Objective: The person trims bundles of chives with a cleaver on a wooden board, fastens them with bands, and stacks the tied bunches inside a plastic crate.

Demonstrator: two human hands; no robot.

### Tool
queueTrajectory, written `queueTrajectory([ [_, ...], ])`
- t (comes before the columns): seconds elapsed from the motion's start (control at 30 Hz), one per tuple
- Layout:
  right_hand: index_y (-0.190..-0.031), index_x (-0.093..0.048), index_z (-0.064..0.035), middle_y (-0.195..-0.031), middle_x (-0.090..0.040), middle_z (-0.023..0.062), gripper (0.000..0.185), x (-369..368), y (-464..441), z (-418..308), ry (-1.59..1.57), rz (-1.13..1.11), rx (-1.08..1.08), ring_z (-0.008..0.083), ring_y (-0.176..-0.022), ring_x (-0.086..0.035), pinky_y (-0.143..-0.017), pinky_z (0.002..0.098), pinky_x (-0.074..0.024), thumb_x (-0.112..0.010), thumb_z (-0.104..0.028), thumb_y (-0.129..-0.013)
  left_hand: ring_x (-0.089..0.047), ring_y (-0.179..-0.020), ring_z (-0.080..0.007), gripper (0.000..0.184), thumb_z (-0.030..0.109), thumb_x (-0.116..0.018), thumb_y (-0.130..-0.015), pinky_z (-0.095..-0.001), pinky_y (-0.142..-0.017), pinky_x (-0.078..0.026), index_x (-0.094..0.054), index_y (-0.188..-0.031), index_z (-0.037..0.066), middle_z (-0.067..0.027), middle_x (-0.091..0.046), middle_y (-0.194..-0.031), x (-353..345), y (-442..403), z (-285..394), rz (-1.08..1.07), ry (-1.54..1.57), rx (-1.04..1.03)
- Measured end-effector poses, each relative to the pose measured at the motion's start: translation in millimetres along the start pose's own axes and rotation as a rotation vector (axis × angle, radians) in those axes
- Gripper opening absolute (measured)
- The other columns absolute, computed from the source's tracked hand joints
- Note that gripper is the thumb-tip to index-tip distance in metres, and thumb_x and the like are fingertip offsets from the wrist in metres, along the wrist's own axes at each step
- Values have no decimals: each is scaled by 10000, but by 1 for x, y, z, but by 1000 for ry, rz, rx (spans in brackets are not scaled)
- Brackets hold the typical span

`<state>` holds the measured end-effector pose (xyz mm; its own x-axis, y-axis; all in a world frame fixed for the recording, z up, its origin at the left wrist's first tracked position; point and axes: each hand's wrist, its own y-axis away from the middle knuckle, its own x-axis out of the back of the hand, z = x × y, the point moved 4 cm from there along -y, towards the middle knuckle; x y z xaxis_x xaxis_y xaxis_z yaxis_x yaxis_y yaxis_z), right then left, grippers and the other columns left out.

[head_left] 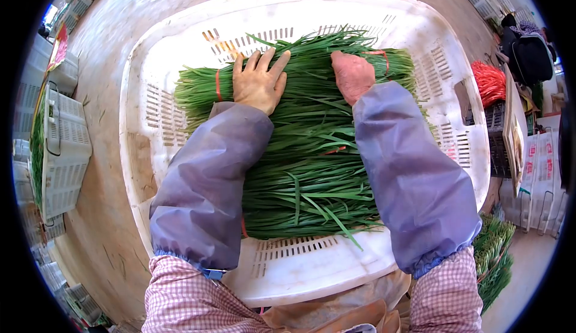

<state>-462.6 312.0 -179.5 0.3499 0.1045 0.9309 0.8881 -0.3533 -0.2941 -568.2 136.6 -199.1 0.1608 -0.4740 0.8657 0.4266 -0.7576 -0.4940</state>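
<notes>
A large white plastic crate (pixel 127 117) in front of me holds several bundles of long green leaves that look like garlic chives (pixel 312 102). Red bands circle the bundles, and the cut ends face the crate's sides. Along the far wall, my left hand (pixel 259 84) lies flat on the farthest bundle, its fingers spread, just right of a red band (pixel 218 85). My right hand (pixel 353 76) is closed, knuckles up, on the same bundle near its right band (pixel 384 62). Its fingertips are hidden among the leaves. Loose blades stick out over the nearest bundle (pixel 306 204).
At the left stand more white crates (pixel 63 147), one with greens inside. On the right are a heap of red ties (pixel 488 82), a black bag (pixel 529 54) and a dark crate (pixel 497 132). More banded greens (pixel 495 255) lie at the lower right.
</notes>
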Motion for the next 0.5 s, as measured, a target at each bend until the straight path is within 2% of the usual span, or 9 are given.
queueTrajectory([
  [0.07, -867, -543, -23, -777, -627, 205, 94, 5, 0, 10, 43, -25, -20, 434, -786, -609, -649, 508, -471, -561, -114, -879, -515, -1216, -310, 437, 240, -579, -919, -520, -1061, -313, -542, -1354, 237, -96, -562, -1313, -1, 0, 0, 2, -2, 5],
  [0.1, -841, -543, -29, -718, -628, 172, 84, 12, -1, 11, 123, 11, -45, 353, -700, -639, -622, 442, -490, -535, -95, -893, -512, -1220, -310, 438, 238, -577, -922, -515, -1068, -310, -540, -1358, 242, -89, -558, -1320, -1, 0, 0, -12, -13, 7],
  [0.13, -846, -560, -29, -690, -615, 127, 95, -2, 0, 50, -482, 128, -143, 275, -662, -615, -604, 397, -487, -532, -98, -905, -508, -1224, -310, 437, 238, -577, -923, -515, -1070, -308, -539, -1359, 245, -88, -555, -1324, -1, 0, -1, -19, -8, 10],
  [0.2, -895, -596, -12, -719, -621, 87, 103, 22, 10, 102, -643, 232, -274, 170, -665, -579, -613, 312, -486, -544, -98, -918, -501, -1233, -310, 436, 239, -576, -925, -514, -1074, -305, -539, -1360, 251, -87, -549, -1332, -2, -1, -1, -28, 2, 12],
  [0.23, -940, -615, 6, -776, -640, 92, 117, 66, 18, 101, -198, 214, -304, 142, -706, -567, -641, 273, -488, -560, -96, -920, -499, -1235, -310, 435, 238, -574, -926, -516, -1075, -303, -539, -1360, 250, -88, -548, -1333, -2, -1, -2, -26, 5, 11],
  [0.3, -1062, -645, -3, -748, -596, 30, 171, 109, 51, 140, -579, 327, -653, 111, -678, -544, -590, 260, -464, -577, -94, -934, -495, -1238, -311, 432, 237, -572, -929, -519, -1079, -299, -540, -1359, 249, -91, -545, -1335, -3, 0, -3, -21, 14, 11],
  [0.37, -1148, -603, 3, -815, -594, 26, 251, 175, 102, 171, -631, 363, -730, 91, -679, -517, -550, 209, -425, -612, -116, -927, -495, -1238, -300, 412, 271, -556, -936, -528, -1086, -289, -545, -1347, 257, -85, -546, -1330, -6, 1, -4, -23, 8, 6],
  [0.4, -1164, -587, 0, -817, -577, 8, 268, 204, 137, 198, -784, 538, -606, 75, -661, -501, -522, 193, -405, -615, -123, -928, -494, -1237, -294, 403, 287, -548, -939, -533, -1089, -283, -548, -1341, 261, -82, -546, -1328, -8, 1, -5, -25, 2, 3],
  [0.5, -1163, -570, -5, -874, -569, 27, 259, 285, 247, 243, -423, 545, -792, 77, -627, -493, -495, 217, -402, -584, -114, -929, -472, -1261, -289, 413, 223, -544, -926, -573, -1088, -266, -550, -1338, 254, -77, -523, -1357, -8, -4, -3, -133, 14, 4],
])
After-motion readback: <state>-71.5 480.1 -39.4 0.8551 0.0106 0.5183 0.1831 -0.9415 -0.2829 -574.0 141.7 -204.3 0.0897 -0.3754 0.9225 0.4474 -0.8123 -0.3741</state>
